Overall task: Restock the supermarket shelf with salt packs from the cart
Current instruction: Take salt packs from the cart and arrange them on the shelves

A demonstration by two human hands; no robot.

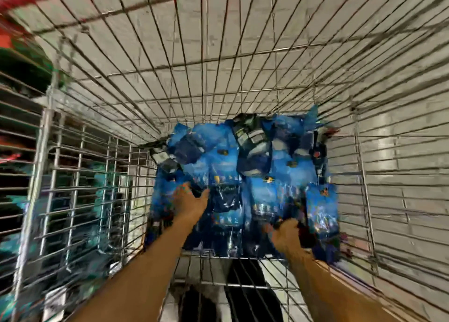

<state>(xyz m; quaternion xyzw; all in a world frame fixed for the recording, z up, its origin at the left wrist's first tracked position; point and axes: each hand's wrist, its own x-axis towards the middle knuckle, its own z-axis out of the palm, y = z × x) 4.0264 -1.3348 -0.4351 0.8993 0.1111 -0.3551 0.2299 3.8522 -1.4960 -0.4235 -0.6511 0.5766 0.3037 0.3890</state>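
Reaching down into the cart (243, 83), both arms go to the heap of blue salt packs (243, 180) on its floor. Nearest, the right hand (288, 234) has its fingers curled round the near edge of a pack. The left hand (192, 200) lies on the heap with thumb apart; blur hides whether it grips. To lift well, I judge each hand should close round a pack's body, not a loose corner, and rise clear of the wire sides. Farther packs lie jumbled against the far wall.
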